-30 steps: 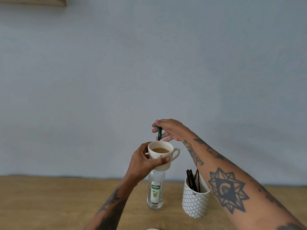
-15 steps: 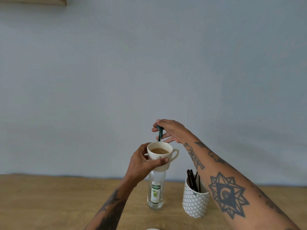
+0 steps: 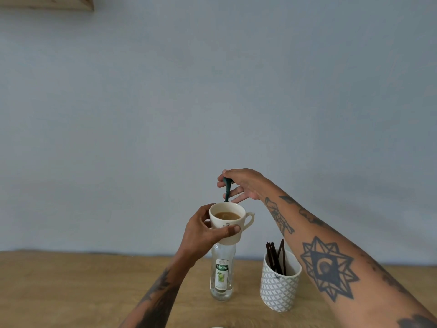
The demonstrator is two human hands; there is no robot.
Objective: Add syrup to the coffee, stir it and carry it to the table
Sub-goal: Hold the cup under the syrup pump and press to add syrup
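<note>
My left hand (image 3: 203,233) grips a white coffee cup (image 3: 228,222) in the air, thumb across its front, handle pointing right. Brown coffee fills it. My right hand (image 3: 241,184) pinches the top of a dark green spoon (image 3: 227,188) that hangs upright just behind the cup's far rim; its lower end is hidden by the rim. Directly below the cup stands a clear syrup bottle (image 3: 221,275) with a green and white label on the wooden counter (image 3: 71,290). The bottle's neck is hidden behind the cup.
A white patterned holder (image 3: 279,290) with several dark stir sticks stands right of the bottle, under my right forearm. A plain grey wall rises behind the counter. A wooden shelf corner (image 3: 47,2) shows at the top left.
The spoon has shifted slightly within the cup's far side. The cup, the bottle and both arms stay almost where they were.
</note>
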